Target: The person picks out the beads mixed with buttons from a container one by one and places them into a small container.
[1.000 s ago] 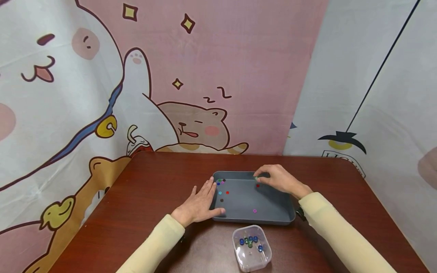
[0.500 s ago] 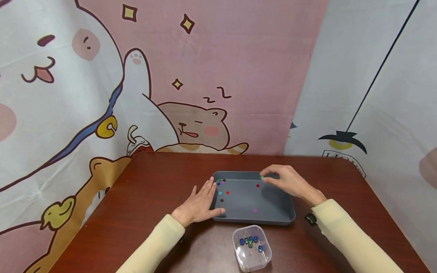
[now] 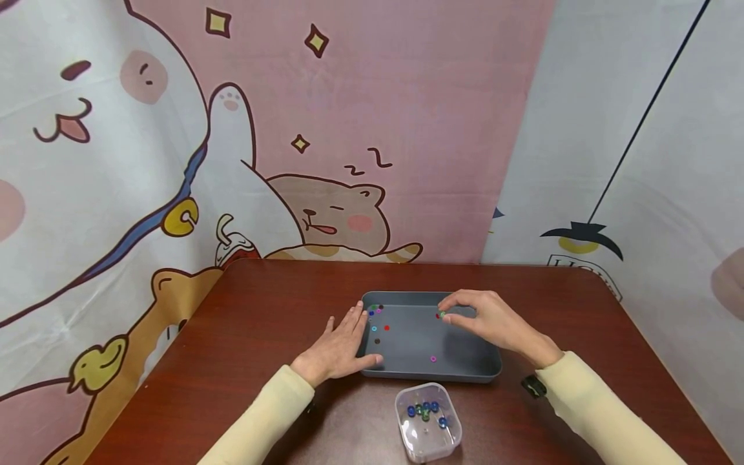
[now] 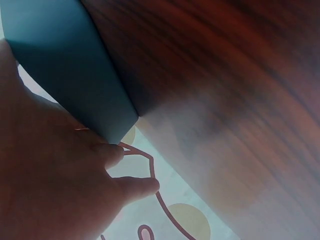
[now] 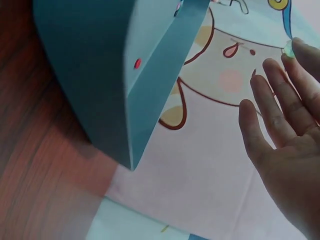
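My right hand (image 3: 491,321) pinches a small green glass marble (image 3: 442,314) between thumb and forefinger, above the back right part of a shallow grey tray (image 3: 407,352). In the right wrist view the green marble (image 5: 288,49) shows at the fingertips, the other fingers loosely extended. A red bead (image 3: 438,316) lies just left of the marble in the head view. My left hand (image 3: 337,345) lies with spread, straight fingers along the tray's left rim, thumb over the front left corner. Several coloured beads and rings, among them a red bead (image 3: 387,328), lie near that side.
A clear plastic box (image 3: 427,447) holding several blue and green marbles (image 3: 434,407) stands in front of the tray. A magenta ring (image 3: 433,358) lies near the tray's front wall. Behind the brown table (image 3: 279,290) hangs a cartoon-printed cloth (image 3: 442,129).
My right hand, holding the marble, has shifted right from the tray's back wall, then come nearer and lower, close to the red bead. My left hand has stayed in place.
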A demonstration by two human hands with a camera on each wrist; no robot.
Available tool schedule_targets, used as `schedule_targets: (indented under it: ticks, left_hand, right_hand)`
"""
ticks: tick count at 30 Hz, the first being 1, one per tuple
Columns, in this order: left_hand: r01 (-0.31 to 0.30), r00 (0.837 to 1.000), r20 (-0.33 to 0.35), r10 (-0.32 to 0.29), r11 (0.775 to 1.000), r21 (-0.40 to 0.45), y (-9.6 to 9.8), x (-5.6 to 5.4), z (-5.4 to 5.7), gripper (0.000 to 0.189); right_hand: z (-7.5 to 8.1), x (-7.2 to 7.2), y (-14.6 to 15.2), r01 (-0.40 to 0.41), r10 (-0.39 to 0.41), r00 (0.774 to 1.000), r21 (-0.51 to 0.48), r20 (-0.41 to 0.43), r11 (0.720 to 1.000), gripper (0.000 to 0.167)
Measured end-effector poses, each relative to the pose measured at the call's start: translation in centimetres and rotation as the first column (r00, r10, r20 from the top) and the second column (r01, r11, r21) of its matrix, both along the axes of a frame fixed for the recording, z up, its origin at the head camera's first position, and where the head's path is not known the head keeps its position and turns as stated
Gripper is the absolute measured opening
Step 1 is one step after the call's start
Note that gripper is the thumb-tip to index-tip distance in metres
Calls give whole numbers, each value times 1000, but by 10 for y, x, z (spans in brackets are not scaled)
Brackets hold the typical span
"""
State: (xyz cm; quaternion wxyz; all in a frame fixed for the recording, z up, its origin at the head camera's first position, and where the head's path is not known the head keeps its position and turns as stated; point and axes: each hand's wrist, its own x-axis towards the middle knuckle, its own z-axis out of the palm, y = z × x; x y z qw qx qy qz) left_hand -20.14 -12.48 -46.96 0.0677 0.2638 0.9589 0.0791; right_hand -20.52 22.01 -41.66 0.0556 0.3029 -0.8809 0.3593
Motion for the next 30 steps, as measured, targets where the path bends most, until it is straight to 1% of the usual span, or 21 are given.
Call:
schedule_targets:
  ticks: [13,22,30]
  left_hand:
    - [-1,1000,4,1,1000,1,0,0,0,106]
    - [-7,1000,11,7,1000,1,0,-1,1,107]
    - [-10,1000,11,10,1000,-4,0,-1,1,107]
  right_hand:
    - [8,26,-14,-101,103,992,29,-76,994,15]
    - [5,39,-17,-161,162,983,15,-82,987,15]
    - [4,52,-20,-171,171,983,10,-70,985,14]
